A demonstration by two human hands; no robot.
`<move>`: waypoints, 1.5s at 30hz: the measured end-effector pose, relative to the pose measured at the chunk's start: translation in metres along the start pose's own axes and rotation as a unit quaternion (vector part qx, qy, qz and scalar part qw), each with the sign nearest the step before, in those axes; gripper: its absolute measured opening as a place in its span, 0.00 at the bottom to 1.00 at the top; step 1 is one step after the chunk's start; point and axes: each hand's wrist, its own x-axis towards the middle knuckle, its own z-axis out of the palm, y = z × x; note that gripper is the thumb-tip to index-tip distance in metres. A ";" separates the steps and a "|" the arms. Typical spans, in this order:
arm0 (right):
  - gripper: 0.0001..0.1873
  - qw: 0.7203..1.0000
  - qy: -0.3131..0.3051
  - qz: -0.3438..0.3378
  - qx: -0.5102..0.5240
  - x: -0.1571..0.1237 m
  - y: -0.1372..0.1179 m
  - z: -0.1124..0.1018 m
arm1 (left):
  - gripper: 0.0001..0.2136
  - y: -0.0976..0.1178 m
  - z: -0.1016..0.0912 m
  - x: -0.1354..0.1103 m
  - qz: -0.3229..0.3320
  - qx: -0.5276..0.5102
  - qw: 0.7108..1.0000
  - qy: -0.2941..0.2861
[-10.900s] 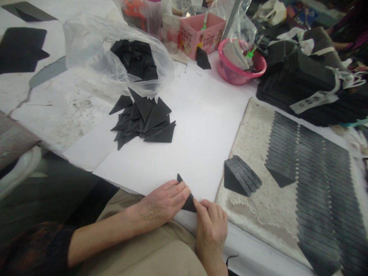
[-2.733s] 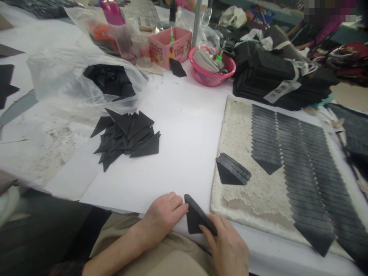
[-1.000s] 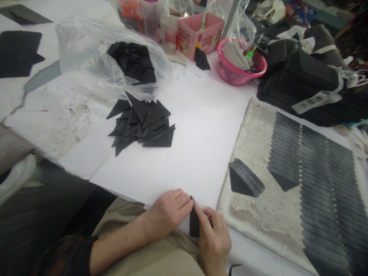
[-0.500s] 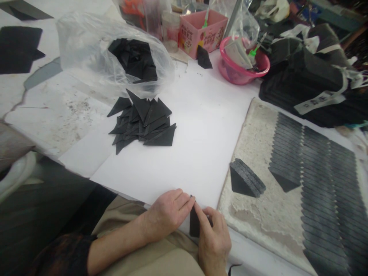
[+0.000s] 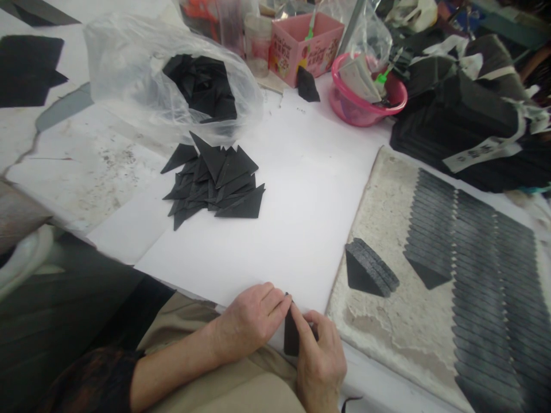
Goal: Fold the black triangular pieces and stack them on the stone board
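Observation:
At the table's front edge, above my lap, a flat black piece (image 5: 291,334), possibly leather or fabric, is held between my hands. My left hand (image 5: 253,315) pinches its upper end with closed fingers. From the right side, my right hand (image 5: 321,355) grips it, its index finger reaching up to the same end; the other fingers are curled and partly hide the piece. Further in on the white sheet (image 5: 297,229) lies a loose pile of black triangular pieces (image 5: 215,183). Right of my hands, a small fanned stack of black pieces (image 5: 370,267) rests on a pale, worn board (image 5: 387,321).
Long overlapping rows of dark pieces (image 5: 477,287) cover the board's right side. Behind the pile lies a clear plastic bag (image 5: 124,74) of black pieces. A pink box (image 5: 305,46), a pink basin (image 5: 365,112) and tied black bundles (image 5: 465,115) stand at the back.
The view has shifted very slightly. Both hands keep their hold on the black piece in the same place.

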 end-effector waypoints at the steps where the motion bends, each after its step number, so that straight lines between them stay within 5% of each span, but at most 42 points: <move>1: 0.19 1.000 -0.001 0.001 0.000 0.000 0.000 0.000 | 0.08 0.000 0.000 0.000 -0.002 0.000 1.000 -0.001; 13: 0.18 1.000 0.005 0.002 0.007 0.003 -0.002 -0.001 | 0.08 0.002 0.000 0.000 -0.019 0.028 0.999 -0.012; 24: 0.16 0.999 0.023 0.022 0.040 0.024 -0.019 0.009 | 0.10 -0.026 -0.018 -0.003 0.043 0.061 0.995 -0.066; 45: 0.14 0.999 0.028 0.016 0.029 0.018 -0.010 0.003 | 0.12 -0.027 -0.021 -0.005 0.113 0.039 0.991 -0.066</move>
